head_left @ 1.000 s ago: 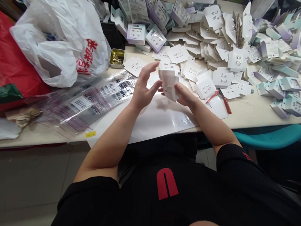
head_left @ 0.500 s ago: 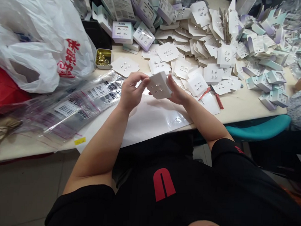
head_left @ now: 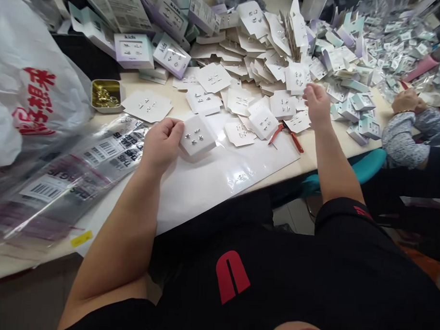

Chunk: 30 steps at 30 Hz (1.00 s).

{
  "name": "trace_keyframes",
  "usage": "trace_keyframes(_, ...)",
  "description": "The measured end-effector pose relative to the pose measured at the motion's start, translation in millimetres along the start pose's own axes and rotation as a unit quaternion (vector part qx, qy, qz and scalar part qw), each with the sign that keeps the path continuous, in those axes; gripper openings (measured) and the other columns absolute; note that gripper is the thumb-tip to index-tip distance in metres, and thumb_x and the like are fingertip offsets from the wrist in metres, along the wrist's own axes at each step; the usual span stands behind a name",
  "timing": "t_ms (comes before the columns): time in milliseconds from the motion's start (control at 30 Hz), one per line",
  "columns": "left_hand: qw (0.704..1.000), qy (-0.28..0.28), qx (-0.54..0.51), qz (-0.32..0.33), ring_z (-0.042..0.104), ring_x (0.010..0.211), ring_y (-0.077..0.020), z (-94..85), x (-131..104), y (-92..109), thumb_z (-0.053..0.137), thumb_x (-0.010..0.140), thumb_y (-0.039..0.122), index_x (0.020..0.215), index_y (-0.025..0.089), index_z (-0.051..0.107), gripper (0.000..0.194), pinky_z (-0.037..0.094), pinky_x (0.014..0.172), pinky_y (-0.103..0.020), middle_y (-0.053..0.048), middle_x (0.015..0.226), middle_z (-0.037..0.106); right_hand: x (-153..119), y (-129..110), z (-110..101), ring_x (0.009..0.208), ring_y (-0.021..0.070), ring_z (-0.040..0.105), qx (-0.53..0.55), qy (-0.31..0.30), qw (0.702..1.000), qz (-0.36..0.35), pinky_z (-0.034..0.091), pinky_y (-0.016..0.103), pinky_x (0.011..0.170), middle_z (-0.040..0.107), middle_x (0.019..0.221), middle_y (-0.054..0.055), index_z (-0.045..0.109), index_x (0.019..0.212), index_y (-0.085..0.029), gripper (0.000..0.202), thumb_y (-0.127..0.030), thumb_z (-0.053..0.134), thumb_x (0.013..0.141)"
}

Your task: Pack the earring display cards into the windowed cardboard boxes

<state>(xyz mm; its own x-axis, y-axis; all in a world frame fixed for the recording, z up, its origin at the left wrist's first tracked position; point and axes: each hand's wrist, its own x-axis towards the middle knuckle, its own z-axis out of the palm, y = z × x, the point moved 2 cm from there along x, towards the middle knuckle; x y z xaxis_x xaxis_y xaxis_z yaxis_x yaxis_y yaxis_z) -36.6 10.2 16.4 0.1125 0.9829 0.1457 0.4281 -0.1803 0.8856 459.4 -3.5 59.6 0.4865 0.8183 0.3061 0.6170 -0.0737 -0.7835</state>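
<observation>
The left hand (head_left: pixel 162 143) pinches a white earring card (head_left: pixel 196 137), which juts out right of its fingers. The right hand (head_left: pixel 318 105) curls beside a piled earring card (head_left: pixel 297 78); whether it grips that, I cannot tell.

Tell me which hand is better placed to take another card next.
Right hand, probably: its fingers are close beside the piled cards, while the left hand pinches a white card.

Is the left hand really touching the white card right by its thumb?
Touching. The head view shows the left hand gripping the white card at its edge, with no gap between them.
</observation>
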Motion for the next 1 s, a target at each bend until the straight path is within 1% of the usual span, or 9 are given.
trace_keyframes(100,0.996,0.017,0.074,0.048,0.069,0.108,-0.0258,-0.4,-0.5,-1.2,0.065,0.097,0.035,0.111,0.024,0.075,0.021,0.054,0.109,-0.041,-0.005,0.108,0.074,12.4,51.3,-58.2,0.151,0.0357,0.040,-0.095,0.121,0.987,0.056,0.026,0.059,0.132,0.045,0.170,0.019,0.054,0.156,-0.022,0.073,-0.070,0.068,0.103)
trace_keyframes(167,0.989,0.047,0.094,0.099,0.058,0.141,-0.0294,-2.0,0.3,-2.7,0.069,0.097,0.034,0.129,0.021,0.071,0.034,0.042,0.129,-0.048,-0.010,0.139,0.067,9.4,71.6,-87.4,0.165,0.0385,0.019,-0.166,0.134,0.973,0.084,0.012,0.060,0.136,0.018,0.184,0.022,0.032,0.172,-0.018,0.089,-0.046,0.079,0.102)
trace_keyframes(233,0.986,0.065,0.097,0.122,0.045,0.156,-0.0308,-3.9,2.0,-5.2,0.072,0.098,0.030,0.143,0.014,0.063,0.049,0.034,0.137,-0.054,-0.017,0.156,0.054,5.2,83.2,-104.7,0.172,0.0411,0.004,-0.269,0.119,0.951,0.098,-0.003,0.062,0.136,0.003,0.188,0.021,0.023,0.177,-0.016,0.102,-0.021,0.085,0.096)
trace_keyframes(367,0.991,0.046,0.097,0.080,0.041,0.161,-0.0351,-4.5,5.3,-6.1,0.075,0.095,0.016,0.148,0.006,0.058,0.057,0.038,0.134,-0.060,-0.027,0.161,0.042,11.1,94.3,-113.6,0.174,0.0444,0.003,-0.451,0.041,0.885,0.110,-0.007,0.068,0.135,0.001,0.189,0.017,0.027,0.180,-0.021,0.109,0.005,0.080,0.088)
trace_keyframes(500,0.995,0.039,0.093,0.022,0.043,0.159,-0.0340,-1.9,5.9,2.3,0.077,0.089,0.009,0.144,0.009,0.062,0.057,0.046,0.128,-0.057,-0.025,0.163,0.041,31.3,97.8,-117.3,0.174,0.0446,0.006,-0.544,-0.070,0.831,0.090,-0.007,0.069,0.135,0.007,0.189,0.016,0.038,0.176,-0.019,0.091,0.009,0.068,0.094)
trace_keyframes(667,0.994,0.070,0.084,0.003,0.055,0.149,-0.0320,-2.0,6.6,6.6,0.075,0.086,0.007,0.135,0.011,0.069,0.049,0.051,0.123,-0.058,-0.024,0.160,0.048,52.7,90.3,-105.1,0.175,0.0392,0.004,-0.529,-0.157,0.830,0.079,-0.011,0.066,0.137,0.013,0.187,0.023,0.037,0.173,-0.008,0.081,0.005,0.066,0.098)
trace_keyframes(833,0.992,0.093,0.086,0.010,0.057,0.148,-0.0359,-0.6,8.9,3.0,0.074,0.085,0.001,0.131,0.005,0.073,0.046,0.053,0.121,-0.061,-0.029,0.157,0.052,68.6,81.2,-54.3,0.168,0.0360,0.033,-0.417,-0.162,0.891,0.078,0.011,0.063,0.139,0.042,0.176,0.026,0.045,0.161,-0.010,0.049,-0.020,0.055,0.113)
trace_keyframes(933,0.992,0.094,0.084,0.009,0.059,0.147,-0.0378,0.9,10.0,3.2,0.074,0.087,0.000,0.130,0.003,0.075,0.043,0.054,0.121,-0.062,-0.032,0.157,0.053,69.4,77.6,-27.4,0.153,0.0400,0.054,-0.384,-0.154,0.907,0.081,0.038,0.059,0.130,0.056,0.164,0.027,0.049,0.156,-0.011,0.062,-0.052,0.058,0.112)
trace_keyframes(1000,0.992,0.097,0.082,0.007,0.061,0.146,-0.0377,1.2,10.2,3.9,0.074,0.088,0.001,0.128,0.003,0.076,0.040,0.054,0.121,-0.063,-0.032,0.157,0.054,64.9,72.6,-16.8,0.149,0.0391,0.057,-0.360,-0.146,0.919,0.073,0.048,0.052,0.123,0.055,0.165,0.024,0.049,0.157,-0.015,0.070,-0.056,0.068,0.104)
